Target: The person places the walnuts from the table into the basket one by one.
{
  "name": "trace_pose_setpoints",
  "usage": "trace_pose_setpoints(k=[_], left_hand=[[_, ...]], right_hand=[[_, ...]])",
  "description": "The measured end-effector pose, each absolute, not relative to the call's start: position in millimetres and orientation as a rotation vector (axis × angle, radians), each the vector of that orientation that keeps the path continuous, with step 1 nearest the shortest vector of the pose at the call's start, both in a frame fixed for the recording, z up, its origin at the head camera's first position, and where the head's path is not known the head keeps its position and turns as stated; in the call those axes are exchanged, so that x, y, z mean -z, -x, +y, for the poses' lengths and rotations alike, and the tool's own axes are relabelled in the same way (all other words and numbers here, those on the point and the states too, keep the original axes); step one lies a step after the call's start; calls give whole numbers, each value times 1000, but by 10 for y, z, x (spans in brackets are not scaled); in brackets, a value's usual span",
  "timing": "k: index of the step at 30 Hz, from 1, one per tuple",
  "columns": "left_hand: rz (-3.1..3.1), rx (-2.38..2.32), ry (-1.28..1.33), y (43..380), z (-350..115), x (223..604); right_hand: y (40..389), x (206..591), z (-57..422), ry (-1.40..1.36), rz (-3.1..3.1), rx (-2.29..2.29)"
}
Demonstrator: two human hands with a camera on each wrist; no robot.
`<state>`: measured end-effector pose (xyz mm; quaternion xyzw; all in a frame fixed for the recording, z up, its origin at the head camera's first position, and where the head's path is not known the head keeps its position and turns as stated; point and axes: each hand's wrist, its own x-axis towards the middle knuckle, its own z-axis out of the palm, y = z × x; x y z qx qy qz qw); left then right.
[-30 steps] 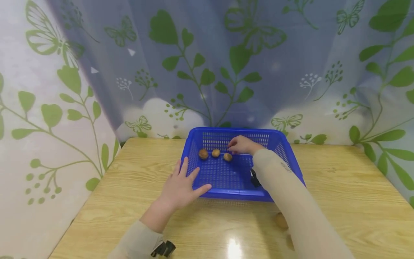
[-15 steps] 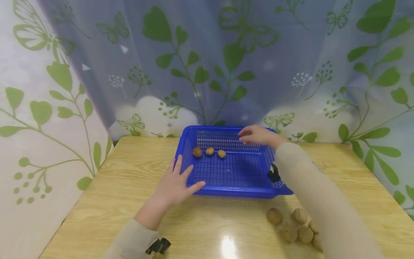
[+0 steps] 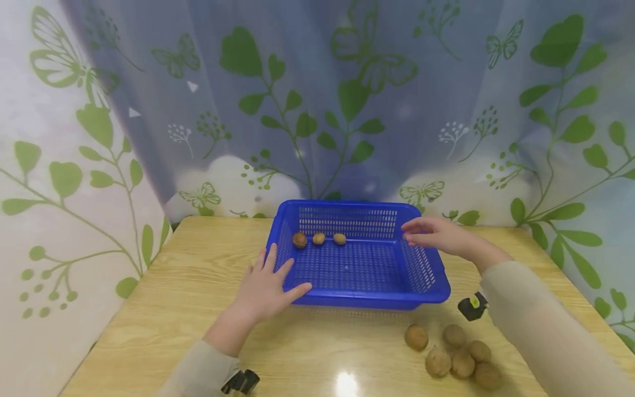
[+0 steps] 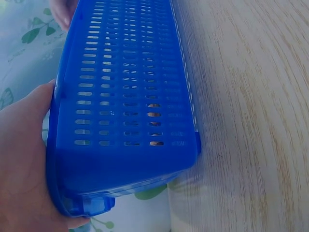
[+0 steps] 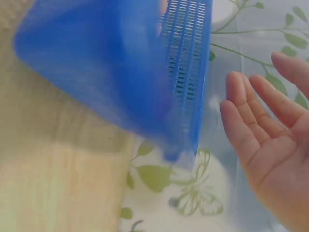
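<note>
A blue plastic basket (image 3: 362, 298) with slotted walls stands on the table. Three brown walnuts (image 3: 318, 239) lie in a row inside it, along the back left. My left hand (image 3: 260, 292) rests with spread fingers on the basket's left front corner; the left wrist view shows it against the rim (image 4: 54, 130). Over the right rim hovers my right hand (image 3: 444, 237), its fingers loosely extended and nothing in them. In the right wrist view its palm (image 5: 275, 150) faces the camera beside the basket wall. Several more walnuts (image 3: 462, 364) sit in a cluster on the table, in front of the basket at right.
The wooden table (image 3: 198, 259) meets a patterned curtain (image 3: 327, 138) with leaves and butterflies just behind the basket. Another patterned sheet (image 3: 64, 182) rises along the left side. A black wrist device (image 3: 473, 306) hangs beneath the right sleeve.
My right hand has moved right, from inside the basket to above its right rim. The loose walnuts on the table, earlier covered by the right arm, are now visible. My left hand stays put.
</note>
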<state>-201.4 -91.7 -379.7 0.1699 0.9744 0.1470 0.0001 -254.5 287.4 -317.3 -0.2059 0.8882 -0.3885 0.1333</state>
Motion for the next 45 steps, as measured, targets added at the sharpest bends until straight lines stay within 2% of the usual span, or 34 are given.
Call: trace_pose_setpoints(k=[10, 18, 26, 39, 45], left_hand=[[3031, -449, -542, 2013, -842, 3781], [3030, -446, -550, 2027, -811, 3820], [3028, -439, -568, 2047, -790, 3822], [3059, -421, -546, 2048, -885, 3812], [3065, -433, -548, 2021, -882, 3820]], right_hand=[[1976, 3491, 3493, 492, 2705, 1281], [1661, 3839, 3745, 435, 2625, 1283], [1534, 4127, 3804, 527, 2566, 1229], [1557, 4247, 3716, 607, 2324, 1224], [1530, 4297, 3778, 734, 2318, 1216]])
